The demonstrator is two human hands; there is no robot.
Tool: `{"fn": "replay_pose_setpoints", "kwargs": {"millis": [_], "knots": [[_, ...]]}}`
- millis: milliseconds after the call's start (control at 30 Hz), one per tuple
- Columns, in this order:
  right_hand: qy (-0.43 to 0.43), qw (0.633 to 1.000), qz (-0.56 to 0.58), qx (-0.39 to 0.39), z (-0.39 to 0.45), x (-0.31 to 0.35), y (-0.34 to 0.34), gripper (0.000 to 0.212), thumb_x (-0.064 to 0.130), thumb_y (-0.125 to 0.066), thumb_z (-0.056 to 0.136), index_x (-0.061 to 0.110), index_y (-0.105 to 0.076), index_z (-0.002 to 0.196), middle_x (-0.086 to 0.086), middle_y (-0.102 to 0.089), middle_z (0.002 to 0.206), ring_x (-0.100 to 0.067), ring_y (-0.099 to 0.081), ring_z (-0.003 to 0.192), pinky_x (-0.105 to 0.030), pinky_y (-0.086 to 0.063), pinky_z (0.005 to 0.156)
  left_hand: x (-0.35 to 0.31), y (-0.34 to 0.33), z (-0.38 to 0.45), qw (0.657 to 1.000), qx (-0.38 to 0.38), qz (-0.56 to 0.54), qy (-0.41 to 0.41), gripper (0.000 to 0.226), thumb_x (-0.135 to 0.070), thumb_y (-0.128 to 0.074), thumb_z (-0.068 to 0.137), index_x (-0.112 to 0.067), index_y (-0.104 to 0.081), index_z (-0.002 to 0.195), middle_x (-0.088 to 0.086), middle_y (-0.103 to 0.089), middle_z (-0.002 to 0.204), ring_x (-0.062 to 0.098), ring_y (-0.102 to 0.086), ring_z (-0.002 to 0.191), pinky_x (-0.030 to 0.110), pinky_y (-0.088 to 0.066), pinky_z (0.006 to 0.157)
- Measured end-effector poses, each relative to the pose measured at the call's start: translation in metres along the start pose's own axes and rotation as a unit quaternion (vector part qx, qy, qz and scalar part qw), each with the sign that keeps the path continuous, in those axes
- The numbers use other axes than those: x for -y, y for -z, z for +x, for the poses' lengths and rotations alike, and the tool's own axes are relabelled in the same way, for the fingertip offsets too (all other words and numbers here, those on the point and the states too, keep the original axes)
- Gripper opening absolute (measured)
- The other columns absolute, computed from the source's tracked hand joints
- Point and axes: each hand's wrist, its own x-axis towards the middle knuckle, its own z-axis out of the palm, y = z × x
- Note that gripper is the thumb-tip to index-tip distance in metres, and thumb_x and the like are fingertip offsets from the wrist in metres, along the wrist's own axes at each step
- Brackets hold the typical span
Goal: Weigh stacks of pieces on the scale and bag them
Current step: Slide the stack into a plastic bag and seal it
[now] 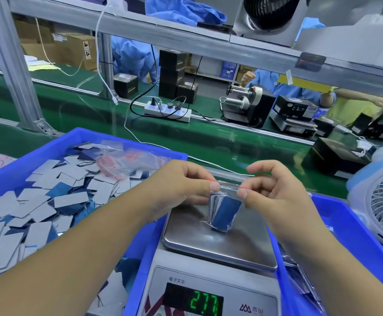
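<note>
A small clear zip bag (pixel 225 210) with a red seal line holds a stack of blue and grey pieces. It hangs just above the steel pan of the scale (pixel 218 242), its bottom corner touching or nearly touching the pan. My left hand (pixel 181 185) pinches the bag's top edge at the left. My right hand (pixel 275 190) pinches the same edge at the right. The scale's green display (pixel 205 303) reads 2.77. A blue bin (pixel 56 144) on the left is full of loose blue and grey pieces (pixel 37 201), with empty zip bags (pixel 126 160) on top.
A second blue bin (pixel 354 236) at the right holds filled bags (pixel 300 281). A small white fan (pixel 382 201) stands at the far right. Beyond runs a green conveyor (pixel 186 133) with a power strip (pixel 167 110), black boxes and a label dispenser (pixel 245 103). People in blue coats work opposite.
</note>
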Motion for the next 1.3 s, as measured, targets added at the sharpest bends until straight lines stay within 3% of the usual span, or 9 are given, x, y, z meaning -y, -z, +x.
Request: {"fn": "replay_pose_setpoints", "kwargs": {"millis": [100, 267, 400, 600, 800, 1000, 1200, 1300], "knots": [[-0.017, 0.999, 0.03, -0.006, -0.001, 0.003, 0.0, 0.036, 0.019, -0.077, 0.068, 0.034, -0.061, 0.096, -0.005, -0.071, 0.076, -0.019, -0.057, 0.064, -0.04, -0.046, 0.067, -0.003, 0.002, -0.001, 1.0, 0.012, -0.016, 0.009, 0.007, -0.008, -0.079, 0.074, -0.012, -0.075, 0.07, 0.011, -0.07, 0.078, 0.02, -0.072, 0.076, 0.027, -0.059, 0.074], [-0.037, 0.999, 0.033, -0.012, -0.001, 0.004, 0.004, 0.04, 0.003, -0.08, 0.076, 0.023, -0.057, 0.103, -0.004, -0.07, 0.07, -0.016, -0.056, 0.058, -0.035, -0.044, 0.066, -0.003, 0.002, -0.002, 0.999, 0.04, 0.032, -0.002, 0.018, -0.004, -0.07, 0.089, -0.014, -0.072, 0.074, 0.007, -0.069, 0.081, 0.015, -0.069, 0.077, 0.023, -0.057, 0.075], [-0.045, 0.998, 0.037, -0.007, -0.001, 0.004, 0.004, 0.038, 0.011, -0.081, 0.069, 0.026, -0.058, 0.096, -0.003, -0.069, 0.07, -0.016, -0.054, 0.06, -0.036, -0.042, 0.065, -0.002, -0.002, -0.003, 0.996, 0.036, 0.081, -0.027, 0.017, -0.006, -0.067, 0.093, -0.015, -0.068, 0.079, 0.01, -0.064, 0.087, 0.016, -0.064, 0.083, 0.029, -0.057, 0.081], [-0.087, 0.992, 0.084, 0.02, -0.001, -0.001, -0.002, 0.023, 0.019, -0.076, 0.066, 0.026, -0.065, 0.086, 0.001, -0.067, 0.072, -0.01, -0.057, 0.062, -0.03, -0.041, 0.064, 0.0, -0.005, -0.002, 0.995, 0.021, 0.097, -0.031, 0.017, -0.009, -0.071, 0.091, -0.018, -0.068, 0.076, 0.005, -0.061, 0.08, 0.012, -0.06, 0.075, 0.024, -0.055, 0.074], [-0.045, 0.996, 0.081, 0.014, -0.003, -0.001, -0.008, 0.023, 0.014, -0.073, 0.066, 0.033, -0.066, 0.077, 0.003, -0.064, 0.069, -0.01, -0.055, 0.064, -0.023, -0.045, 0.062, 0.003, -0.011, -0.002, 0.99, 0.025, 0.126, -0.057, 0.004, -0.028, -0.072, 0.077, -0.028, -0.071, 0.073, -0.007, -0.06, 0.07, 0.008, -0.053, 0.066, 0.021, -0.047, 0.066], [-0.026, 0.995, 0.094, 0.024, -0.005, 0.0, -0.011, 0.022, 0.01, -0.071, 0.067, 0.019, -0.063, 0.085, 0.003, -0.064, 0.069, -0.009, -0.056, 0.063, -0.016, -0.045, 0.057, 0.007, -0.011, 0.0, 0.984, 0.022, 0.152, -0.084, 0.004, -0.029, -0.071, 0.078, -0.029, -0.072, 0.074, 0.002, -0.064, 0.077, 0.014, -0.055, 0.072, 0.033, -0.047, 0.074], [-0.016, 0.996, 0.09, 0.008, -0.004, -0.002, -0.011, 0.032, -0.01, -0.073, 0.078, 0.02, -0.062, 0.081, 0.004, -0.064, 0.067, -0.01, -0.058, 0.066, -0.016, -0.047, 0.06, 0.007, -0.008, 0.0, 0.988, 0.038, 0.127, -0.085, 0.006, -0.032, -0.074, 0.075, -0.026, -0.073, 0.076, 0.0, -0.063, 0.076, 0.013, -0.054, 0.071, 0.029, -0.047, 0.071], [-0.027, 0.994, 0.101, 0.017, -0.005, -0.002, -0.012, 0.027, -0.002, -0.075, 0.072, 0.018, -0.061, 0.084, 0.003, -0.064, 0.068, -0.008, -0.058, 0.064, -0.016, -0.046, 0.059, 0.008, -0.008, 0.001, 0.988, 0.032, 0.131, -0.079, 0.003, -0.026, -0.074, 0.077, -0.024, -0.074, 0.076, -0.001, -0.062, 0.073, 0.012, -0.054, 0.069, 0.026, -0.047, 0.069]]}}
